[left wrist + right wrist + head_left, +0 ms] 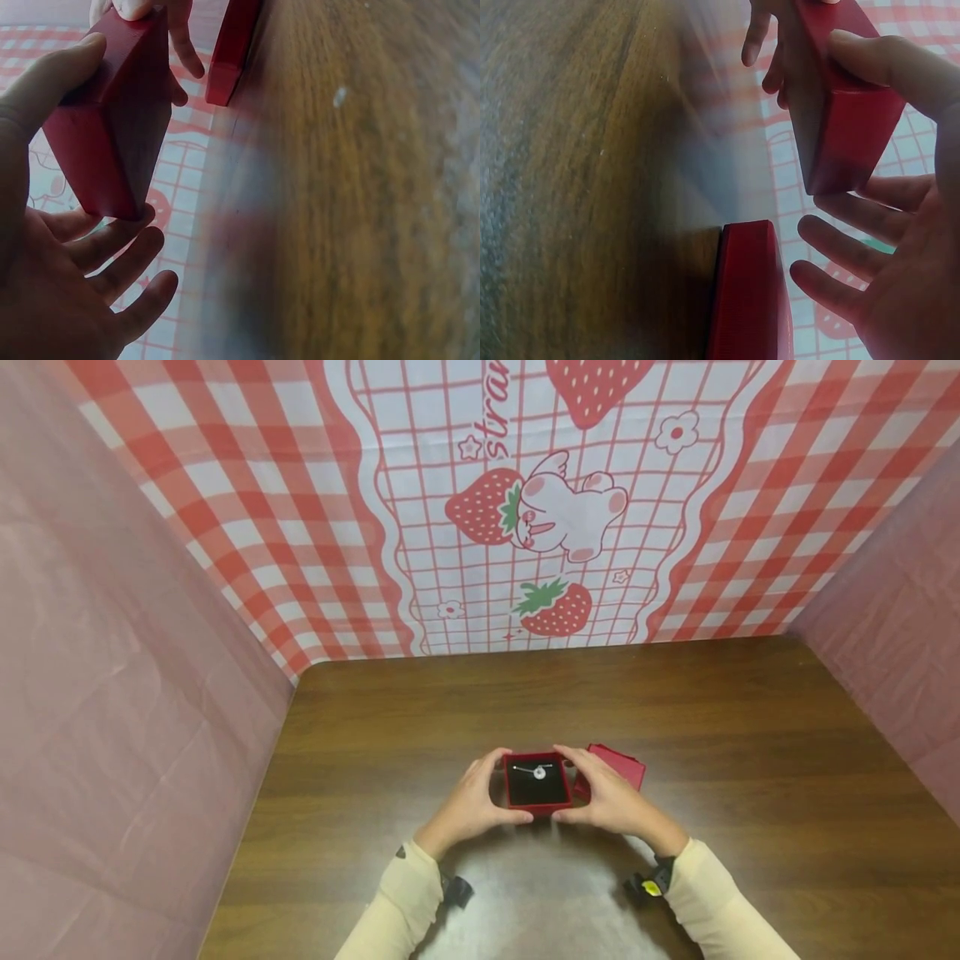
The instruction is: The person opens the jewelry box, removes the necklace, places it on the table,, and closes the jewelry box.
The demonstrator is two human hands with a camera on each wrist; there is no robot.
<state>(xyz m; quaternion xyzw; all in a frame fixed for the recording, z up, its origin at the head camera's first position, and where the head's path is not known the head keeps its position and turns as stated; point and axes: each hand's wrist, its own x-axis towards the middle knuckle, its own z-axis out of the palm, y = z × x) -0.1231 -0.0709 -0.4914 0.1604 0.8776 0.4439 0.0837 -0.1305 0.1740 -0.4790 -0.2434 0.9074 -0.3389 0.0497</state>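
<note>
Red box (540, 809), open-topped, held above the tabletop (420, 710), left hand (472, 797) and right hand (611, 797) pinching opposite sides between thumbs and fingers. Head view alone gives the black insert (534, 792) and silvery pendant (540, 772) inside; wrist views show instead the box's underside and the gap beneath. Second red piece (624, 766) rests near the right hand.
</note>
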